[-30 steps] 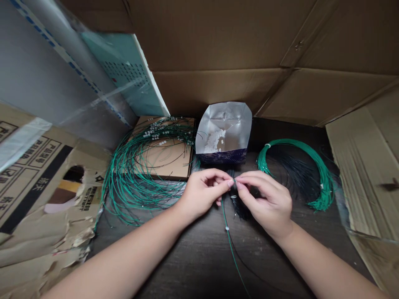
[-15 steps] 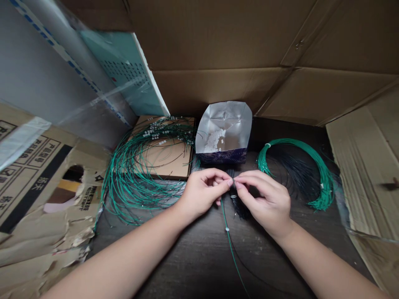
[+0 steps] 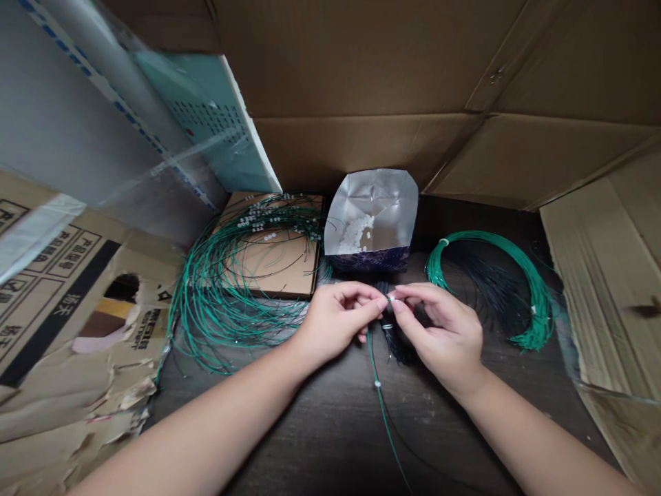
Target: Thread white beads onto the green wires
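Left hand (image 3: 333, 320) pinches a green wire (image 3: 384, 415), right hand (image 3: 448, 334) a white bead (image 3: 391, 299), near a carton (image 3: 147, 265) printed with Chinese characters.

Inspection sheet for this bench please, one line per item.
Surface: dark tabletop, a few light specks
Job's things: green strand with white bead; open bag of small white pieces
Clutter: flat box partly under strands
Hands: left pinches strand; right pinches something small, white
Cables: loose green-black tangle left; green coil right; black bundle mid
Surroundings: cardboard panels, torn cardboard left
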`<state>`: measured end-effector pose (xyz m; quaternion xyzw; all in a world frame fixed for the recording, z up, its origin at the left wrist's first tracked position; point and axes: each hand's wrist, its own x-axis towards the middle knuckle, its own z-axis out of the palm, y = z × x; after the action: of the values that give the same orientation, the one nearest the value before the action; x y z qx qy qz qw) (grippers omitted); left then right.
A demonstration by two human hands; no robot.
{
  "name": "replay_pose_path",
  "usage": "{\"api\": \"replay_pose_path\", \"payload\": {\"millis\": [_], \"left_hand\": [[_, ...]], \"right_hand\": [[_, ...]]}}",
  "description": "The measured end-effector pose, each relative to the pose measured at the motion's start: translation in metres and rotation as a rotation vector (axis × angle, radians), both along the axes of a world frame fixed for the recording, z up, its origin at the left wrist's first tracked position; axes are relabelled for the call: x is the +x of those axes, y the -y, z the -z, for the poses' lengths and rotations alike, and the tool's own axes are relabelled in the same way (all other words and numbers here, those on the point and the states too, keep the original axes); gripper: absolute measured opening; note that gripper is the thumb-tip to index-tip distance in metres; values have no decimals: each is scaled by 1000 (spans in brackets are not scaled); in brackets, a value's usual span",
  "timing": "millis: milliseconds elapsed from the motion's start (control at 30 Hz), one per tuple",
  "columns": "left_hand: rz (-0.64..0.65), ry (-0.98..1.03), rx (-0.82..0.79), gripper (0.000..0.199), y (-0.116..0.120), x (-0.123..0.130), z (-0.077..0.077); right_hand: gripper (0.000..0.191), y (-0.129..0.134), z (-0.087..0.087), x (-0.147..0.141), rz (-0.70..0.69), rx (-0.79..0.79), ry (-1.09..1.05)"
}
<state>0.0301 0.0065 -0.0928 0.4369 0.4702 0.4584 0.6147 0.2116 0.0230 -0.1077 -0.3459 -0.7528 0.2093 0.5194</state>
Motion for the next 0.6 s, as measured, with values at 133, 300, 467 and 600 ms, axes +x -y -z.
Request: {"api": "replay_pose_path", "payload": {"millis": [133,300,467,600], "left_hand": [[-4,14,-13,33,-1,-1,-1],[11,43,-18,35,0,-1,-3],[19,37,-18,38,0,-1,-2],[15,35,-21,40,0,-1,-1]], "right_hand": [[23,-1,1,0,8,12,2],[18,-1,-2,-1,28,42,14],[16,-1,-2,-1,41,33,8],[15,-1,0,0,44,15,13]]}}
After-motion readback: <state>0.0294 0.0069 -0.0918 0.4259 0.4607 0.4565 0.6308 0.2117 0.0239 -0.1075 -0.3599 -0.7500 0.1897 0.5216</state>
